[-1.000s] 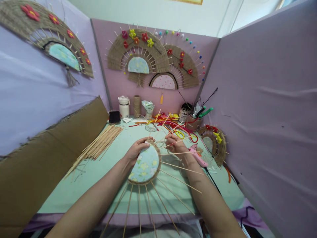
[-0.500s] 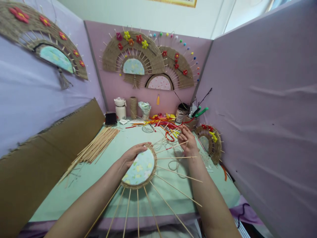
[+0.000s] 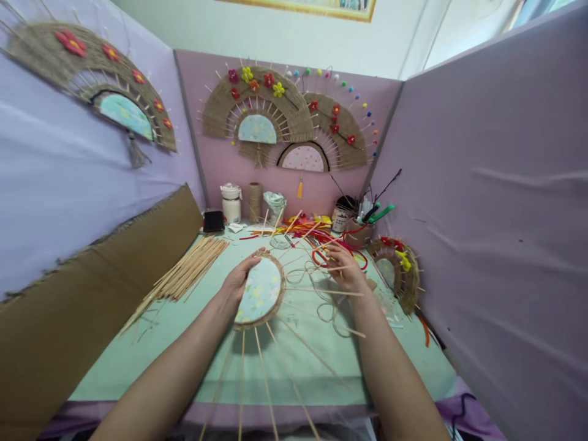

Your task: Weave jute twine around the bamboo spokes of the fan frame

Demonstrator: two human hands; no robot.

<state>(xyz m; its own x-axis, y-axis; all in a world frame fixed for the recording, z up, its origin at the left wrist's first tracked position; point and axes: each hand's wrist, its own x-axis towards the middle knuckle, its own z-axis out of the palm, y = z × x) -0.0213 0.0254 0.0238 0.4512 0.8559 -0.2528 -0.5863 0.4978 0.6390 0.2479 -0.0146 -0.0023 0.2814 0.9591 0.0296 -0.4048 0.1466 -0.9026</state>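
In my left hand (image 3: 239, 277) is the straight side of a half-round fan frame (image 3: 261, 291), thumb over its pale blue floral face. Twine is wound along its curved rim, and thin wooden sticks (image 3: 266, 370) fan out from there, a few blurred. Some sticks point away over the table, others toward me. To the right, my right hand (image 3: 345, 267) is raised among the stick ends with fingers curled together on a thin strand of twine (image 3: 303, 260) that runs from the rim. Loose loops of twine (image 3: 327, 312) lie on the table below.
A bundle of wooden sticks (image 3: 188, 269) lies left beside a cardboard strip (image 3: 151, 245). Behind are a white jar (image 3: 231, 203), a twine spool (image 3: 255, 202), colourful pipe cleaners (image 3: 316, 231) and a tool pot (image 3: 359, 233). A small decorated fan (image 3: 407, 278) leans at right.
The fan frame has turned, so its straight side stands more upright and several sticks now point toward the back. My right hand stays near the stick ends. The camera view has shifted slightly.
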